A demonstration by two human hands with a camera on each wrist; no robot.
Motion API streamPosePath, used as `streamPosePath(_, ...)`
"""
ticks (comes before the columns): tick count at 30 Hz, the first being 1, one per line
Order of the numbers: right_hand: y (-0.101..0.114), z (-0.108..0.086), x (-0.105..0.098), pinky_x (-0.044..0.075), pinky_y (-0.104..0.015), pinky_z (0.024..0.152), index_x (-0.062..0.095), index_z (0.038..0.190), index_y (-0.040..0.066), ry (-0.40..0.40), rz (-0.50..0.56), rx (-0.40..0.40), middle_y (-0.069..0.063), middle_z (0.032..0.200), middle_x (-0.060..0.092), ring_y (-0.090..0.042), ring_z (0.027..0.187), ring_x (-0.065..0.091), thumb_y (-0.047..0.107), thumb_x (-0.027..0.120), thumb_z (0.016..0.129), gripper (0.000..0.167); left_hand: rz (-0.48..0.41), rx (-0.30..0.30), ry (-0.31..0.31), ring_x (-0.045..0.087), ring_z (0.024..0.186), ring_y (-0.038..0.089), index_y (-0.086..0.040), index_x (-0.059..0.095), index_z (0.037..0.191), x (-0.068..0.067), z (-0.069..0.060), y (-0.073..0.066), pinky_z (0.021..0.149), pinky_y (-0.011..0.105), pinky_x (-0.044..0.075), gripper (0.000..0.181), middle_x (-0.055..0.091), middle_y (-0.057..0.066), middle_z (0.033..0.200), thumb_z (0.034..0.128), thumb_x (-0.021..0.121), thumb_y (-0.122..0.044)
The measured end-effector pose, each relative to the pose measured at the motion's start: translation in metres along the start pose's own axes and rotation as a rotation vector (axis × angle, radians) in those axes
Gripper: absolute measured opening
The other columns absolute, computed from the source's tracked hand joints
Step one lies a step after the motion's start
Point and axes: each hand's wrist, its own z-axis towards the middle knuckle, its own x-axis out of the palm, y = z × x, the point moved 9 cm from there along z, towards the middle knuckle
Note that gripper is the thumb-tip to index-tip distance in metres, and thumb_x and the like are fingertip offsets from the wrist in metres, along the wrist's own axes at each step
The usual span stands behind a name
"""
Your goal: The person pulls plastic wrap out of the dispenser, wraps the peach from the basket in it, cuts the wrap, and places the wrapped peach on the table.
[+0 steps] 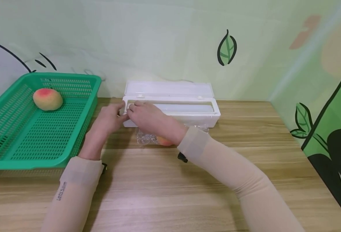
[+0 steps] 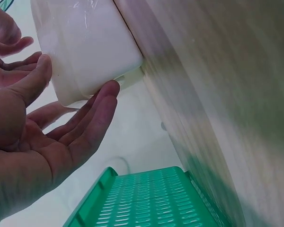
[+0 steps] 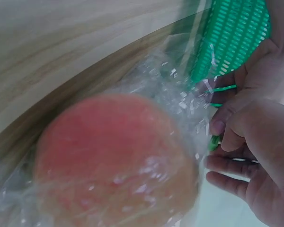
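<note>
"While I watch remotely, count?"

"One film-covered peach point(image 1: 164, 141) before one white box point(image 1: 193, 119); one bare peach point(image 1: 47, 100) in one green basket point(image 1: 43, 138). Left hand point(image 1: 109, 116) relaxed, touching box; right hand point(image 1: 148, 117), can't tell. Wood-grain desk point(image 1: 147, 193), leaf-printed wall point(image 1: 170, 42)."

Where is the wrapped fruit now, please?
In the head view, the wrapped fruit lies on the table in front of the white box, right of the green basket, partly behind the right wrist.

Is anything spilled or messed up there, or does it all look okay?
I see nothing spilled or broken. Only the clear film over the fruit in front of the white box looks a bit messy: it's crinkled and sticks out on both sides.
</note>
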Motion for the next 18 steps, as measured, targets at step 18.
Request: streamPosePath(18, -0.003, -0.012, 0.0, 0.054, -0.031, 0.09, 0.063, 0.133, 0.003, -0.02, -0.035, 0.061, -0.009, 0.126, 0.066, -0.023, 0.111, 0.061, 0.012, 0.057, 0.104, 0.031, -0.029, 0.016, -0.035, 0.053, 0.083, 0.032, -0.001, 0.064, 0.124, -0.001, -0.001, -0.002, 0.069, 0.04, 0.046, 0.037, 0.06, 0.019, 0.094, 0.1018, 0.068, -0.031)
